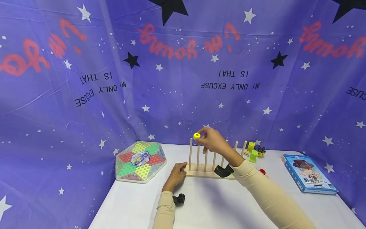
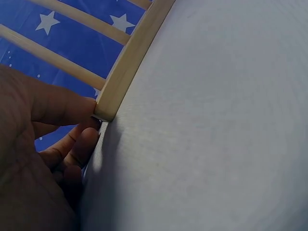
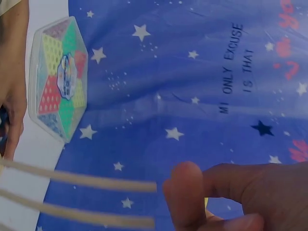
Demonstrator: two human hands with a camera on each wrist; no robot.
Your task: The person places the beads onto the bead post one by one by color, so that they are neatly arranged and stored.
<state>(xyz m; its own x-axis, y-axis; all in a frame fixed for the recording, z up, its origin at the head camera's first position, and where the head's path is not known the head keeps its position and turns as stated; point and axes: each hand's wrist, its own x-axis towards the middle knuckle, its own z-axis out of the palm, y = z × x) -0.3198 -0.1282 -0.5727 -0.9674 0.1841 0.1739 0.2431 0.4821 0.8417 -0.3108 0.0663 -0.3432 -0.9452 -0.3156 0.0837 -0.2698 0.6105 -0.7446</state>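
A wooden stand (image 1: pixel 200 173) with a row of upright pegs rests on the white table. My left hand (image 1: pixel 177 173) holds its left end; in the left wrist view one digit touches the end of the base (image 2: pixel 126 67), while other fingers curl beside it. Above the left pegs, my right hand (image 1: pixel 213 140) pinches a yellow ring (image 1: pixel 196 136) between thumb and fingers. The ring's hole faces up, near the tops of the two leftmost pegs. In the right wrist view, the fingers (image 3: pixel 186 192) hide most of the ring beyond the peg tips.
To the left lies a hexagonal Chinese checkers board (image 1: pixel 141 162). Green blocks (image 1: pixel 253 156) and a small dark figure (image 1: pixel 260 151) stand behind the stand's right end. A red piece (image 1: pixel 262 171) lies near the right forearm. Farther right is a blue box (image 1: pixel 310 174).
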